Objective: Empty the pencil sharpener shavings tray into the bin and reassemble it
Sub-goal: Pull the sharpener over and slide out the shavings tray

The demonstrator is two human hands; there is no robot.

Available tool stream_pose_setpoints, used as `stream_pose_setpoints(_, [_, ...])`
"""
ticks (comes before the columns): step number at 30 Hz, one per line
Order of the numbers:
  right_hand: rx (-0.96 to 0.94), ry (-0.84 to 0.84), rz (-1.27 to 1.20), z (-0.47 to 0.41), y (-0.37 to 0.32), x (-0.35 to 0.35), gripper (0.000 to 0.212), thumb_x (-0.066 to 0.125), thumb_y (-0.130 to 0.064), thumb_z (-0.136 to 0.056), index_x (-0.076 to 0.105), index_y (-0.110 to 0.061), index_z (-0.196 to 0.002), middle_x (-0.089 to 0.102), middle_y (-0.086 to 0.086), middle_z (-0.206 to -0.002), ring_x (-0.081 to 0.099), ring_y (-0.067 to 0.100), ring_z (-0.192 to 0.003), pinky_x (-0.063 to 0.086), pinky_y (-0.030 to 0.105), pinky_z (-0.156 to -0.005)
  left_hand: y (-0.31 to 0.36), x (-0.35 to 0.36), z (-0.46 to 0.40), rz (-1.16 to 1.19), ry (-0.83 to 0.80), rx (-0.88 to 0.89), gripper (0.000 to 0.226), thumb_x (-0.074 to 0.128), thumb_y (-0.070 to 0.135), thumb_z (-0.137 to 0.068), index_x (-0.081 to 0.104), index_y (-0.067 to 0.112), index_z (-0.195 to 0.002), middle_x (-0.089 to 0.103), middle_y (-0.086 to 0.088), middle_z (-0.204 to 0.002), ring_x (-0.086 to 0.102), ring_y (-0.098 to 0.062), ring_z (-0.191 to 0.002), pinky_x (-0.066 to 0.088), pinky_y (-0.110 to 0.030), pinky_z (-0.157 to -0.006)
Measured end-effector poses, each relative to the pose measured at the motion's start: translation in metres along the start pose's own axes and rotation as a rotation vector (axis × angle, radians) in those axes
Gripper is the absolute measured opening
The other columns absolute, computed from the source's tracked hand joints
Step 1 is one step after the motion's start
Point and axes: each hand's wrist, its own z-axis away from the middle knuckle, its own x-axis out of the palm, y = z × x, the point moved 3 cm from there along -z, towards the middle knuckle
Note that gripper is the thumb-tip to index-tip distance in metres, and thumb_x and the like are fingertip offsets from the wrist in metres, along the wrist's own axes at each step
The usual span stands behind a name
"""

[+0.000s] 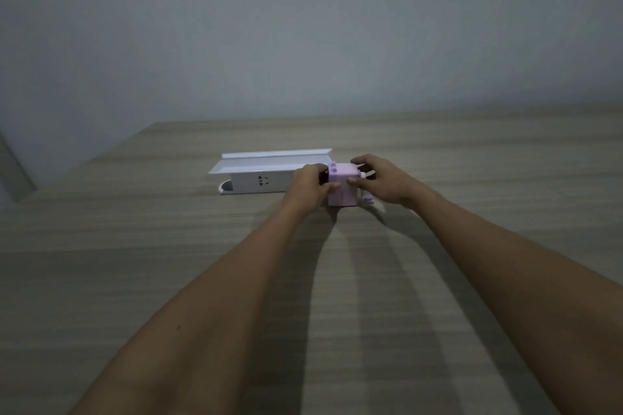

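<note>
1. wood-grain laminate table [168, 246], bearing all items.
2. long white plastic box [256, 180], just left of the sharpener.
3. left hand [308, 187] and right hand [381, 184], fingers curled, gripping opposite sides.
4. small lilac plastic pencil sharpener [344, 187], standing on the table between both hands.

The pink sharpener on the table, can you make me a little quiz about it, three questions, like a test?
1. True or false: both hands touch the pink sharpener.
2. What stands just left of the sharpener? A) a white bin B) a red cup C) a book
3. Fill in: the sharpener sits on a wooden ____.

Key:
1. True. The left hand is on its left side and the right hand is on its right side.
2. A
3. table
</note>
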Motion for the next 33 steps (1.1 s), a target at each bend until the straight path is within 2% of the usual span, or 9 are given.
stream_pose_setpoints(3, [0.012,-0.029,-0.003,0.011,-0.009,-0.002,0.051,0.068,-0.015,-0.093,0.050,-0.004,-0.139,0.055,0.020,-0.137,0.058,0.034,-0.121,0.053,0.025,-0.071,0.004,-0.008,0.011,0.029,-0.019,0.008,0.033,0.074,0.015,-0.090,0.070,0.002,-0.120,0.074,-0.016,-0.112,0.067,-0.027,-0.101,0.052,-0.034,-0.082])
stream_pose_setpoints(8, [-0.008,-0.045,-0.037,0.044,-0.041,-0.006,0.049,0.068,-0.016,-0.093,0.051,-0.004,-0.138,0.055,0.020,-0.136,0.059,0.025,-0.108,0.054,0.029,-0.077,0.019,-0.034,0.044,0.057,0.002,0.022,0.026,0.075,0.015,-0.089,0.071,0.003,-0.111,0.074,-0.012,-0.101,0.069,-0.027,-0.096,0.054,-0.038,-0.085])
stream_pose_setpoints(10, [-0.027,-0.038,-0.035,0.065,-0.057,-0.008,0.049,0.068,-0.016,-0.094,0.051,-0.004,-0.138,0.055,0.019,-0.135,0.060,0.028,-0.109,0.053,0.033,-0.080,0.027,-0.047,0.063,0.076,0.011,0.023,0.024,0.076,0.015,-0.088,0.071,0.002,-0.108,0.073,-0.012,-0.097,0.068,-0.026,-0.092,0.053,-0.038,-0.083])
stream_pose_setpoints(12, [-0.038,-0.041,-0.031,0.082,-0.069,-0.008,0.049,0.068,-0.018,-0.094,0.051,-0.005,-0.138,0.056,0.018,-0.133,0.061,0.034,-0.115,0.054,0.036,-0.082,0.033,-0.056,0.080,0.088,0.024,0.021,0.026,0.077,0.014,-0.087,0.071,0.000,-0.109,0.075,-0.015,-0.101,0.069,-0.029,-0.095,0.054,-0.041,-0.086])
stream_pose_setpoints(17, [-0.077,-0.053,-0.018,0.130,-0.097,-0.009,0.050,0.071,-0.024,-0.092,0.054,-0.008,-0.136,0.061,0.016,-0.128,0.065,0.031,-0.111,0.059,0.047,-0.087,0.046,-0.077,0.128,0.117,0.038,0.028,0.035,0.078,0.012,-0.085,0.072,-0.002,-0.117,0.077,-0.018,-0.108,0.072,-0.030,-0.102,0.057,-0.044,-0.091])
stream_pose_setpoints(20, [-0.089,-0.049,-0.006,0.158,-0.106,-0.008,0.051,0.071,-0.026,-0.091,0.054,-0.009,-0.136,0.063,0.013,-0.126,0.067,0.029,-0.107,0.056,0.046,-0.092,0.053,-0.082,0.156,0.159,0.005,0.043,0.039,0.077,0.008,-0.085,0.071,0.002,-0.124,0.076,-0.016,-0.113,0.072,-0.028,-0.105,0.057,-0.046,-0.095])
stream_pose_setpoints(25, [-0.100,-0.051,0.006,0.196,-0.108,-0.002,0.048,0.072,-0.023,-0.091,0.055,-0.010,-0.135,0.063,0.015,-0.125,0.067,0.031,-0.107,0.055,0.045,-0.095,0.059,-0.082,0.195,0.160,-0.006,0.028,0.038,0.078,0.011,-0.085,0.072,0.003,-0.121,0.077,-0.014,-0.112,0.073,-0.027,-0.104,0.057,-0.046,-0.095])
stream_pose_setpoints(30, [-0.091,-0.067,0.024,0.223,-0.104,0.010,0.049,0.070,-0.021,-0.092,0.052,-0.008,-0.136,0.060,0.014,-0.126,0.066,0.029,-0.105,0.057,0.047,-0.090,0.056,-0.067,0.229,0.188,0.022,0.002,0.040,0.078,0.009,-0.085,0.070,0.001,-0.123,0.076,-0.016,-0.112,0.073,-0.027,-0.102,0.058,-0.042,-0.094])
stream_pose_setpoints(33, [-0.099,-0.069,0.058,0.228,-0.095,0.020,0.050,0.072,-0.024,-0.090,0.054,-0.009,-0.135,0.061,0.016,-0.128,0.065,0.029,-0.111,0.055,0.046,-0.096,0.050,-0.060,0.239,0.201,0.015,-0.001,0.039,0.078,0.010,-0.086,0.069,0.002,-0.123,0.076,-0.016,-0.112,0.073,-0.027,-0.101,0.058,-0.038,-0.092])
